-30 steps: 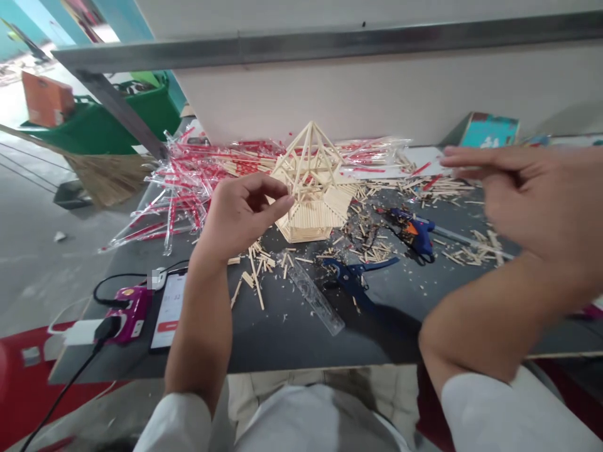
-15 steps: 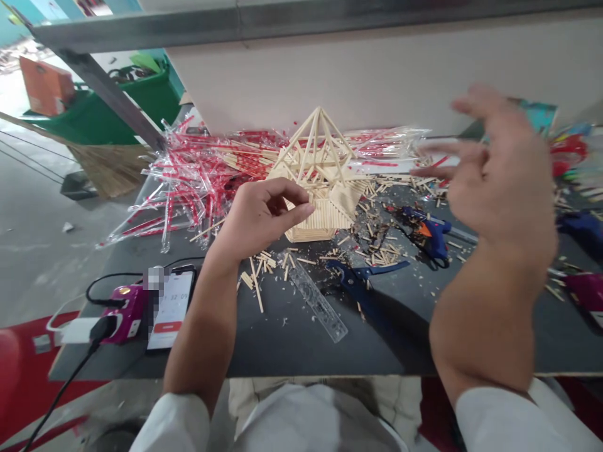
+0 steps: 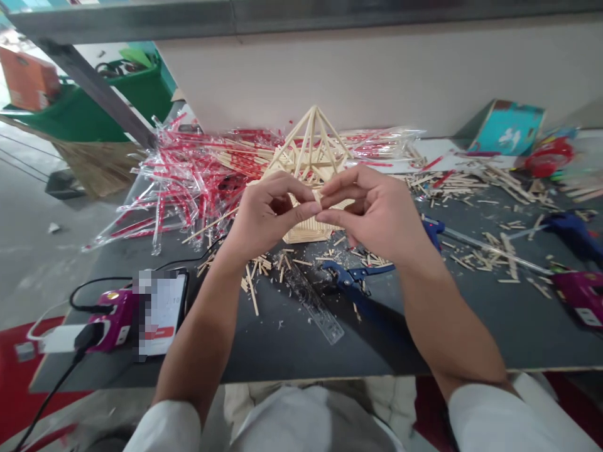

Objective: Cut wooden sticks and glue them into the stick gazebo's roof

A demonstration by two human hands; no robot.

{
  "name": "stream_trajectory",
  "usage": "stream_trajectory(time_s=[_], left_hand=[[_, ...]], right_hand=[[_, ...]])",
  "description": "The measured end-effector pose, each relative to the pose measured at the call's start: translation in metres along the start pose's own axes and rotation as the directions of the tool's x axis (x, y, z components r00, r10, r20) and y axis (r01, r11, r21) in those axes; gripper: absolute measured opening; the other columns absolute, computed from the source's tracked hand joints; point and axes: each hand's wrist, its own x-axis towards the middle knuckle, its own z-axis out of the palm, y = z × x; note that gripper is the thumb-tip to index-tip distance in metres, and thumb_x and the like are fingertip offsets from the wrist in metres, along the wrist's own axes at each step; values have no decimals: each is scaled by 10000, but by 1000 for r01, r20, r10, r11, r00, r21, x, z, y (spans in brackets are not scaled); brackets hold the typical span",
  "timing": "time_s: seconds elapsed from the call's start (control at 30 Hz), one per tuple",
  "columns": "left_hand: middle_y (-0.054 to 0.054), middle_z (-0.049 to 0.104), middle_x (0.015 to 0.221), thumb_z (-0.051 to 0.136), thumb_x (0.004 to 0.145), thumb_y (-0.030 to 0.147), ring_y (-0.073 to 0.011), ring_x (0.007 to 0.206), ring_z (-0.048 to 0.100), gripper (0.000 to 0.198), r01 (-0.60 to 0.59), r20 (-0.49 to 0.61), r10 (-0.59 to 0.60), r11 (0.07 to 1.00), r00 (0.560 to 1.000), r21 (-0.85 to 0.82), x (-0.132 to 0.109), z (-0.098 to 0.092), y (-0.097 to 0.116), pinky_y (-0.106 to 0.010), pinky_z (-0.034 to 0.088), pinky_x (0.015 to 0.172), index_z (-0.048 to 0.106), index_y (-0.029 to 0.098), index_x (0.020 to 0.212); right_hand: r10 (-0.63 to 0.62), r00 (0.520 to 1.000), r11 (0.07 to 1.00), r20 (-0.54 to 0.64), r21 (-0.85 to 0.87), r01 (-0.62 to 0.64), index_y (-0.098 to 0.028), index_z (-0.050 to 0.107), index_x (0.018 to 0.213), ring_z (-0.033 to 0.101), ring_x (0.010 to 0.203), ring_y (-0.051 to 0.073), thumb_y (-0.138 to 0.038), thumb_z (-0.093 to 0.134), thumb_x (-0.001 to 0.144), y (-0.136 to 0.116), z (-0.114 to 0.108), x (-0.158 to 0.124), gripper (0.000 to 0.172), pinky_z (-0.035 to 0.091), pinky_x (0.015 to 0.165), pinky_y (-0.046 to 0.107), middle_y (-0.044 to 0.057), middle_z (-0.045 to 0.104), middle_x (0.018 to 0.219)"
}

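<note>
Wooden-stick model (image 3: 311,141) with a pyramidal frame stands on the dark table (image 3: 292,355), beyond the left hand (image 3: 268,210) and right hand (image 3: 379,210), whose fingertips I see meeting in narrow pinches, presumably for fine control; I cannot tell what they hold. A clear ruler (image 3: 323,314) and blue hand cutter (image 3: 346,276) lie nearer the front, probably for easy reach. On the partly pixelated phone (image 3: 168,314) I read only "10"; the teal box (image 3: 494,129) bears a white emblem.
</note>
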Motion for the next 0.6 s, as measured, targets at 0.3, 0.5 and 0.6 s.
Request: stream_trajectory(time_s=[0.3, 0.5, 0.6], left_hand=[[0, 717, 867, 758, 926, 362, -92, 597, 533, 101, 38, -279, 25, 975, 960, 217, 3, -21, -11, -283, 436, 537, 731, 272, 960], [-12, 720, 905, 732, 941, 376, -98, 582, 511, 107, 39, -267, 40, 959, 963, 282, 8, -28, -22, -311, 411, 543, 736, 270, 937], [-12, 713, 919, 717, 950, 372, -99, 602, 517, 108, 40, -235, 34, 953, 971, 300, 9, -26, -21, -305, 431, 573, 735, 265, 945]], right_hand=[[-292, 916, 882, -276, -448, 147, -283, 727, 984, 675, 997, 249, -269, 735, 933, -2, -4, 6, 53, 564, 950, 491, 7, 744, 974], [-479, 852, 721, -209, -648, 246, -287, 723, 1025, 567, 1223, 302, -296, 542, 1047, -1, 1, 18, 182, 459, 1116, 559, 26, 723, 1105], [-438, 886, 694, -151, -683, 227, -310, 706, 1091, 482, 1348, 343, -282, 550, 1029, -2, 5, 20, 170, 364, 1185, 595, 62, 643, 1283]])
